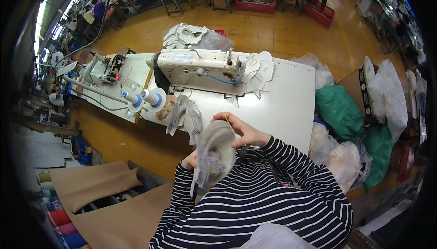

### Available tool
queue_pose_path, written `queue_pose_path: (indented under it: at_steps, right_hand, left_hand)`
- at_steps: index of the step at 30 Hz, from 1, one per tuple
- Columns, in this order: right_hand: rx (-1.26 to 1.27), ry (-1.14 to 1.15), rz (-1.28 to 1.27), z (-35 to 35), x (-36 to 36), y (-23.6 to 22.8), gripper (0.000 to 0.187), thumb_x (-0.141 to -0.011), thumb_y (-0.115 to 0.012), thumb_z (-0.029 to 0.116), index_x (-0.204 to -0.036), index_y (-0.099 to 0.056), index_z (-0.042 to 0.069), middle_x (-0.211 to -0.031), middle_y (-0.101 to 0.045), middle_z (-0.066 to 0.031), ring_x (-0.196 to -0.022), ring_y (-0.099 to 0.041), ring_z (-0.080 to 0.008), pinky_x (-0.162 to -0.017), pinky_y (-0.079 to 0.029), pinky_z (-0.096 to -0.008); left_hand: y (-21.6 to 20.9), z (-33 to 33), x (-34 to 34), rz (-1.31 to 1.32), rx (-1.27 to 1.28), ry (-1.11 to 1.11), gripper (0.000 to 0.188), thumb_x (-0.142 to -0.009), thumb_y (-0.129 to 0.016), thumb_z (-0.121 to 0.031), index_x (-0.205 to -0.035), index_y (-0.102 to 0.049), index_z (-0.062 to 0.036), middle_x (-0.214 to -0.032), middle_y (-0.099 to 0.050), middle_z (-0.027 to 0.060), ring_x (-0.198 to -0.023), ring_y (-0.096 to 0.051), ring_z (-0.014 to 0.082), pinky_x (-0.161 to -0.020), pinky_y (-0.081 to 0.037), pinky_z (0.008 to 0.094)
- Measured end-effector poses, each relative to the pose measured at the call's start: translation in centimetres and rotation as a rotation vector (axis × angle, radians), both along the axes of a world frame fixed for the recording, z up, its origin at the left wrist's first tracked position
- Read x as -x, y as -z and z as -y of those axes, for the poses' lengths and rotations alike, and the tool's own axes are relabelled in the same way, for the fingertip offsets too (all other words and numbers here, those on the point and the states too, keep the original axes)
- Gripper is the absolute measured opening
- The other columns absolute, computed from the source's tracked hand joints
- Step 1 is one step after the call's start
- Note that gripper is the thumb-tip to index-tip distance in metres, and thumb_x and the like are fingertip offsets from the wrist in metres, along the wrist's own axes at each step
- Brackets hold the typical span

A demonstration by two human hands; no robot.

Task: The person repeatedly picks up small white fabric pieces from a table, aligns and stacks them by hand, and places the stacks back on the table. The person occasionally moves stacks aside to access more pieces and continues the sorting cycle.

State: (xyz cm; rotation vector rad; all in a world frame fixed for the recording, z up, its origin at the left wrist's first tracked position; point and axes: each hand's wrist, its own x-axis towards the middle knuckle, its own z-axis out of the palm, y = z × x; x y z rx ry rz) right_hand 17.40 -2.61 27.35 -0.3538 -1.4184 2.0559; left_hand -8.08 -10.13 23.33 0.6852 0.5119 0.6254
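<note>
In front of my striped top I hold a bundle of stacked, curved grey-white fabric pieces. My left hand grips its lower left side, with the fingers partly hidden behind it. Curled over the top right edge of the bundle is my right hand, thumb on the near side. A thin yellowish strand runs by the right fingers. More grey-striped pieces hang over the table's near edge, close to the bundle. Beyond them a white sewing machine stands on the white tabletop.
White cut pieces lie at the machine's right end. Two thread cones stand to its left, near a second machine. Green and clear bags crowd the right side. Brown sheets lie at lower left. White pieces are heaped behind the table.
</note>
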Motion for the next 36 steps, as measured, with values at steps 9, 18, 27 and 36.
queue_pose_path:
  at_steps: [9,18,27,36]
  right_hand:
    - [-1.065,-0.155,0.218,-0.5,0.4,-4.4,0.064,-0.072,-0.078,0.043,-0.121,-0.056,0.006,-0.113,-0.061,-0.0072,-0.105,-0.058,-0.0254,-0.104,-0.035,-0.0451]
    - [-0.579,-0.136,-0.065,4.1,-1.0,-3.4,0.015,-0.091,-0.063,0.017,-0.098,-0.069,0.005,-0.076,-0.067,-0.0053,-0.069,-0.062,-0.0167,-0.079,-0.047,-0.0352]
    - [-0.200,0.576,0.297,5.9,-0.2,1.1,0.030,-0.081,-0.068,-0.004,-0.110,-0.060,-0.001,-0.090,-0.060,-0.0078,-0.078,-0.061,-0.0121,-0.072,-0.050,-0.0239]
    - [-0.441,0.995,0.122,3.9,-1.7,-1.2,0.029,-0.072,-0.067,-0.018,-0.095,-0.060,-0.002,-0.092,-0.055,-0.0102,-0.078,-0.054,-0.0157,-0.068,-0.047,-0.0240]
  left_hand:
    - [-1.1,0.5,-2.7,-0.170,0.481,-0.039,0.057,-0.079,-0.066,-0.024,-0.126,-0.048,0.0032,-0.110,-0.062,0.0103,-0.098,-0.061,0.0159,-0.088,-0.049,0.0275]
    - [0.5,1.8,-2.4,-0.009,0.228,-0.260,0.070,-0.073,-0.071,-0.038,-0.123,-0.049,0.0061,-0.104,-0.062,0.0124,-0.097,-0.061,0.0193,-0.084,-0.050,0.0303]
    - [3.8,-1.4,-0.9,0.275,-0.032,-0.622,0.101,-0.072,-0.074,-0.057,-0.141,-0.033,0.0052,-0.132,-0.051,0.0235,-0.118,-0.054,0.0350,-0.102,-0.044,0.0478]
    - [1.4,-1.0,-4.7,0.223,0.022,-0.404,0.100,-0.071,-0.077,-0.049,-0.143,-0.031,0.0016,-0.135,-0.048,0.0214,-0.122,-0.051,0.0337,-0.106,-0.040,0.0447]
